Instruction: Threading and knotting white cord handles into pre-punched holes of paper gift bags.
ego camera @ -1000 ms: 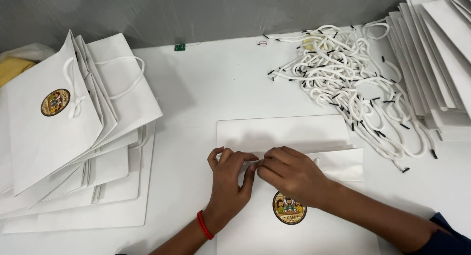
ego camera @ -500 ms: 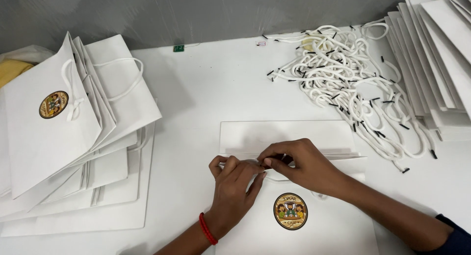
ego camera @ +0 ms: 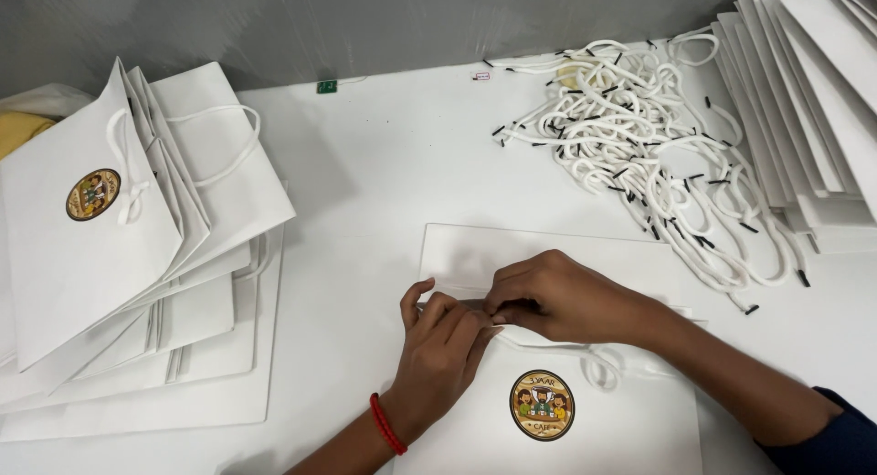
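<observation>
A: Near edge of the table (ego camera: 384, 155), centre. One flat white paper bag (ego camera: 585, 429) with a round coloured sticker (ego camera: 542, 405) lies face up. Both hands sit on its upper part.

B: Fingers?

A: Left hand (ego camera: 445, 343), red band at the wrist, has its fingers pressed together and curled down at the bag's top fold. Right hand (ego camera: 557, 297) has its fingertips bunched against the left ones, pinching something small there. It looks like the end of the white cord (ego camera: 594, 361) that loops across the bag just beside the right wrist, but the pinch point itself is hidden, so I cannot tell for sure.

B: So the handle on this bag?

A: Judged partly in. One loop of cord is visible on the bag; the end under the fingers does not look settled yet.

B: Done work?

A: Left edge of the table: a fanned stack of finished bags (ego camera: 137, 256), several with white cord handles showing, the top one bearing the same sticker.

B: And what is left?

A: Far right corner: a stack of flat bags (ego camera: 813, 119) with no handles visible, leaning in a row. Between that stack and the table's middle, a tangled heap of loose cords (ego camera: 639, 137) with dark tips. Both piles are large, so I judge plenty remains.
</observation>
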